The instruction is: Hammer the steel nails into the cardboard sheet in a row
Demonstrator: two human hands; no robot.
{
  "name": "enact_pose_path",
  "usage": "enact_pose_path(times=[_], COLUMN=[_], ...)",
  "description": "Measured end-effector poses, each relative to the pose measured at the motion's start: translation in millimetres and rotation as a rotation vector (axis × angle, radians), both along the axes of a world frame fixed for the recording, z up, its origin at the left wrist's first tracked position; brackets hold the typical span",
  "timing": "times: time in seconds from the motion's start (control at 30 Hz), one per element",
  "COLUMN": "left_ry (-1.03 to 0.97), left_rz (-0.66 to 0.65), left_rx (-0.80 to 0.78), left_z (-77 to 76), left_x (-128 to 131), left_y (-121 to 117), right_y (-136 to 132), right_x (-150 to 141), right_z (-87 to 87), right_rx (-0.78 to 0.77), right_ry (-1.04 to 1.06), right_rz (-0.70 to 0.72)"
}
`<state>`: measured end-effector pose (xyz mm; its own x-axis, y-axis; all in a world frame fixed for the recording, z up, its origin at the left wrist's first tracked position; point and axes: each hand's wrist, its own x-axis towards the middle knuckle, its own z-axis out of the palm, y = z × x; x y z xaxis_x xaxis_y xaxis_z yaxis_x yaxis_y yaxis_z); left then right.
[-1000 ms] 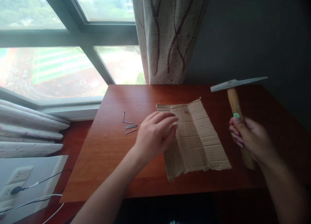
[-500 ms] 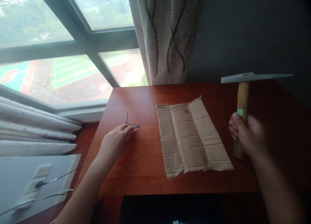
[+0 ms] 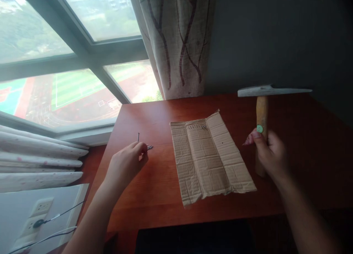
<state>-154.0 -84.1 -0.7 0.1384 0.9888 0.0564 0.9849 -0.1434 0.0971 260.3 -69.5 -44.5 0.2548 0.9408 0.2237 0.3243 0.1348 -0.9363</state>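
My left hand (image 3: 125, 165) lies on the red-brown table (image 3: 154, 195), its fingertips pinched over a small pile of thin metal nails (image 3: 149, 147); one more nail (image 3: 138, 136) lies just behind the fingers. My right hand (image 3: 267, 154) is closed round the wooden handle of a hammer (image 3: 261, 112). It holds the hammer upright, with the pale metal head level above the table's right side. A creased sheet of brown cardboard (image 3: 209, 158) lies flat between my hands, with a row of small holes near its far edge.
A patterned curtain (image 3: 176, 40) hangs behind the table beside a large window (image 3: 68, 55). At the lower left are a white board with a power socket (image 3: 38, 210) and trailing cables. A dark wall stands behind the right side.
My left hand left the cardboard, moved left to the nails and closed its fingers over them. My right hand tipped the hammer more upright. The view shifted slightly.
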Motion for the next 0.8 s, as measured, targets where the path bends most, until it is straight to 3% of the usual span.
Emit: enact_pose_path(times=[0.17, 0.23, 0.37, 0.47, 0.6, 0.8], left_ry=[-0.816, -0.978, -0.98, -0.914, -0.854, -0.843], left_rz=[-0.004, -0.061, -0.232, -0.254, -0.246, -0.231], left_rx=[0.032, -0.002, 0.024, 0.076, 0.121, 0.098], left_z=[20.3, 26.1, 30.6, 26.3, 15.6, 6.6], left_x=[33, 57, 105, 126, 135, 134], left_y=[10, 20, 49, 69, 81, 83], right_y=[-4, -4, -1, -1, -2, -3], right_x=[-8, -11, -12, -11, -12, -12], right_z=[-0.2, -0.2, 1.3, 1.8, -0.4, -1.6], right_rx=[-0.089, -0.127, -0.102, -0.096, -0.111, -0.119], right_ry=[0.126, 0.232, 0.273, 0.239, 0.219, 0.195], right_rz=[0.022, 0.023, -0.057, -0.081, -0.079, -0.094])
